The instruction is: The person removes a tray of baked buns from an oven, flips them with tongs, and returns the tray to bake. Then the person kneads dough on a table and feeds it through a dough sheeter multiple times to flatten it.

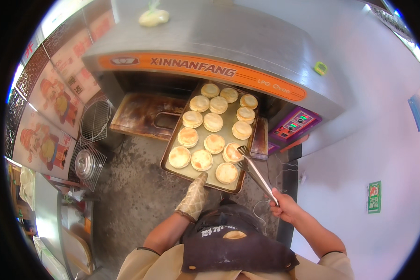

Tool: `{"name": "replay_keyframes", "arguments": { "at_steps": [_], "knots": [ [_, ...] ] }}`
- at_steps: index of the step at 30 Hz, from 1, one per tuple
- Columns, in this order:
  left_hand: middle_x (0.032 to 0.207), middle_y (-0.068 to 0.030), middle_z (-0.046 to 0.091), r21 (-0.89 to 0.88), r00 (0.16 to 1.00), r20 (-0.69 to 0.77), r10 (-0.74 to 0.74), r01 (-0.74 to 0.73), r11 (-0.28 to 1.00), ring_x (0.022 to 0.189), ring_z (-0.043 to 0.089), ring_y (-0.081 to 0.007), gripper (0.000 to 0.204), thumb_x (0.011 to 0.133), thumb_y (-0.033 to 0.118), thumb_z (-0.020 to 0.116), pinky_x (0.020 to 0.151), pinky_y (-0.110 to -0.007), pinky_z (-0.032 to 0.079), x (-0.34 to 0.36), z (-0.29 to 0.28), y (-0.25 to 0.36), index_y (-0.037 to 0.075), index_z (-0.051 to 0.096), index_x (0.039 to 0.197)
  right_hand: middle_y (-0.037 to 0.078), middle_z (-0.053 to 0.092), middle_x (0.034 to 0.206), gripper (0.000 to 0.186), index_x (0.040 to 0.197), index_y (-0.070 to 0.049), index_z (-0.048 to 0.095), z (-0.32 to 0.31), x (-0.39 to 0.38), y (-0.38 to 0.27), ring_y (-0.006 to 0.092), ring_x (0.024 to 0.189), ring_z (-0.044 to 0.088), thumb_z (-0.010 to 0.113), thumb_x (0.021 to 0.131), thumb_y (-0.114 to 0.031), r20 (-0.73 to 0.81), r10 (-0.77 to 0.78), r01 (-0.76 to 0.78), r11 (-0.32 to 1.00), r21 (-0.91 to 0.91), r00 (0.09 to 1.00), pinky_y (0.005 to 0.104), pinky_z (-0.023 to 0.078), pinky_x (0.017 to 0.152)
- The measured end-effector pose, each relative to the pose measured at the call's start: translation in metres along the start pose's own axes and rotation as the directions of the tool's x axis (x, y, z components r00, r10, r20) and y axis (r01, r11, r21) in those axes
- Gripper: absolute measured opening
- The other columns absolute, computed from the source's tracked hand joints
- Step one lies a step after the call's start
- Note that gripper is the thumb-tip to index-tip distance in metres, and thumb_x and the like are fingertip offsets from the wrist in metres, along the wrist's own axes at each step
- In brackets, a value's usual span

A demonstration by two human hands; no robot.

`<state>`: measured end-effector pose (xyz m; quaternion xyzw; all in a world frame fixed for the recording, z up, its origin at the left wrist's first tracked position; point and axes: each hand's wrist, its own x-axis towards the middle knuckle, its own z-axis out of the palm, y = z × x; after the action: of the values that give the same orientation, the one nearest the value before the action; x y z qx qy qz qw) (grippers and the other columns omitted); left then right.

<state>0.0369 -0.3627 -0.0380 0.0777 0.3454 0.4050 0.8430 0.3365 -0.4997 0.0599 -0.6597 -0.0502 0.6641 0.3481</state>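
A dark-rimmed baking tray juts out of the oven's mouth, tilting toward me in view, with several round, lightly browned flatbreads on it. My left hand, in a quilted oven mitt, grips the tray's near edge, thumb on top. In my right hand are metal tongs with slotted ends. Their tips reach the right side of the tray, at a browned flatbread; whether they pinch it I cannot tell.
The steel oven spans the far side, its lowered door beneath the tray. A lit control panel is at right, a yellow-green timer above it. Wire racks and a round metal lid stand left. A plastic bag lies on the oven.
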Motion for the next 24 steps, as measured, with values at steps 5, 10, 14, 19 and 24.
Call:
{"name": "replay_keyframes", "arguments": {
  "at_steps": [5, 10, 14, 19, 24],
  "knots": [
    [0.149, -0.0213, 0.065, 0.031, 0.999, -0.025, -0.028, 0.028, 0.999, 0.130, 0.068, -0.0328, 0.049, 0.116, 0.029, 0.055, 0.108, -0.045, 0.060, 0.004, 0.002, -0.001, -0.002, 0.054, 0.155, 0.000, 0.053, 0.082, 0.049, 0.132, -0.008, 0.062, 0.011, 0.006, 0.024, 0.0080, 0.057, 0.039, 0.061, 0.114, -0.053, 0.016, 0.016, -0.017, 0.996, 0.091, 1.000, 0.0263, 0.033, 0.054],
    [0.142, -0.0175, 0.070, 0.205, 0.995, -0.070, -0.076, 0.089, 0.975, 0.115, 0.072, -0.0299, 0.049, 0.116, 0.033, 0.056, 0.095, -0.043, 0.059, 0.009, 0.005, 0.002, 0.004, 0.057, 0.156, -0.001, 0.050, 0.083, 0.051, 0.132, -0.009, 0.059, 0.010, 0.054, 0.042, 0.0083, 0.057, 0.036, 0.059, 0.114, -0.056, 0.057, 0.033, -0.042, 0.986, 0.162, 0.998, 0.0281, 0.033, 0.056],
    [0.141, -0.0206, 0.070, 0.279, 0.999, -0.039, -0.034, 0.044, 0.959, 0.118, 0.074, -0.0310, 0.049, 0.116, 0.030, 0.054, 0.099, -0.043, 0.064, 0.003, 0.022, 0.007, -0.003, 0.055, 0.153, -0.001, 0.050, 0.083, 0.050, 0.132, -0.009, 0.059, 0.014, 0.071, 0.048, 0.0084, 0.058, 0.037, 0.058, 0.114, -0.056, 0.124, -0.003, -0.030, 0.962, 0.270, 0.992, 0.0275, 0.034, 0.057],
    [0.141, -0.0220, 0.070, 0.349, 0.997, -0.053, -0.047, 0.063, 0.935, 0.120, 0.074, -0.0320, 0.050, 0.116, 0.032, 0.054, 0.099, -0.043, 0.064, 0.019, 0.013, 0.002, -0.002, 0.055, 0.153, 0.000, 0.051, 0.083, 0.049, 0.134, -0.009, 0.060, 0.026, 0.113, 0.051, 0.0085, 0.061, 0.040, 0.056, 0.116, -0.054, 0.145, -0.075, 0.024, 0.945, 0.326, 0.987, 0.0273, 0.037, 0.060],
    [0.144, -0.0220, 0.067, 0.157, 0.991, -0.064, -0.119, 0.128, 0.979, 0.123, 0.072, -0.0346, 0.052, 0.116, 0.032, 0.054, 0.104, -0.047, 0.062, 0.027, 0.016, -0.004, -0.003, 0.053, 0.154, -0.001, 0.052, 0.083, 0.045, 0.129, -0.010, 0.061, 0.030, 0.165, 0.052, 0.0086, 0.060, 0.042, 0.061, 0.114, -0.052, 0.135, -0.207, 0.143, 0.915, 0.377, 0.969, 0.0276, 0.037, 0.057]
  ]
}}
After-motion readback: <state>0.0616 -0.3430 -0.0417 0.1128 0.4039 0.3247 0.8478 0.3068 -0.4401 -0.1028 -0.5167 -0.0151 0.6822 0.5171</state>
